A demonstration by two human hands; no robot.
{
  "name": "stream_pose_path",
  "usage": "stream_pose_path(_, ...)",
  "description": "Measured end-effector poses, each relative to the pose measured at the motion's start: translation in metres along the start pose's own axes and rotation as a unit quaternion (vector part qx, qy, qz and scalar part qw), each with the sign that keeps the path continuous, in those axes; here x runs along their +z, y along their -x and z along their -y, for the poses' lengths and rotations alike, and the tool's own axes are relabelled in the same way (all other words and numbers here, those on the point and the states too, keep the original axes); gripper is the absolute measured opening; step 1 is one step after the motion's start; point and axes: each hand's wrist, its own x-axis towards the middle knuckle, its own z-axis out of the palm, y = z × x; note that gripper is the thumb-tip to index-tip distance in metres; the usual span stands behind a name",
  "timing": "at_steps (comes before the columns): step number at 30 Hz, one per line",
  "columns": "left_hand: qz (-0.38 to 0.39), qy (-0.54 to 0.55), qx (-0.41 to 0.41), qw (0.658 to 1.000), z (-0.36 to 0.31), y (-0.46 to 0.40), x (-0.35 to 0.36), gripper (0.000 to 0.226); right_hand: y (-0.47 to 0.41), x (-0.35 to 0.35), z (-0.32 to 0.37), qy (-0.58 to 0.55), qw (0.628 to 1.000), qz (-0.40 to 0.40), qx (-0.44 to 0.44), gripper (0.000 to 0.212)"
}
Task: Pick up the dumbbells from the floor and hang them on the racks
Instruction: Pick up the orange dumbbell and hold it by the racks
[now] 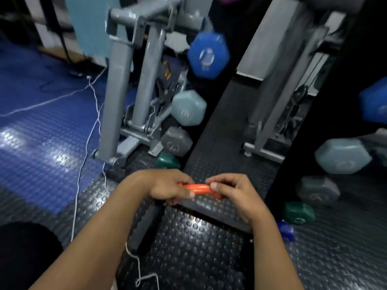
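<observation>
Both my hands grip a glossy orange dumbbell (196,189) low in the frame's centre: left hand (167,188) curled round one end, right hand (232,191) round the other, above the studded black floor (188,248).

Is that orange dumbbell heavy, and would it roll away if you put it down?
Probably light: the left hand and right hand hold the orange dumbbell by its thin, glossy bar with fingertips only. It looks stiff and perhaps slippery. Its ends are hidden, so whether it would roll is unclear.
</observation>
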Motion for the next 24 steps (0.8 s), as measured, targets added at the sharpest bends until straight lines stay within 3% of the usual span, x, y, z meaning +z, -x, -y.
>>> stream_pose_path(5, -0.129, 0.051, 0.095, 0.986, -0.059, 0.064, -0.024, 0.020, 0.020, -0.009, 0.076, -0.004, 0.991, -0.042, -0.127, 0.018)
stream_pose_path(10, -0.277, 0.122, 0.235, 0.924, -0.114, 0.107, -0.037, 0.027, 0.031, -0.021, 0.161, 0.009, 0.970, -0.068, -0.234, 0.024)
stream_pose_path(15, -0.257, 0.288, 0.337, 0.859, -0.155, 0.146, -0.050, 0.040, 0.042, -0.029, 0.234, 0.023, 0.949, -0.084, -0.304, 0.022)
stream_pose_path(20, -0.242, 0.346, 0.385, 0.821, -0.175, 0.173, -0.082, 0.061, 0.044, -0.028, 0.291, 0.010, 0.930, -0.099, -0.353, 0.022)
stream_pose_path(24, -0.284, 0.367, 0.436, 0.771, -0.200, 0.190, -0.111, 0.076, 0.030, -0.019, 0.341, -0.010, 0.918, -0.117, -0.378, 0.029)
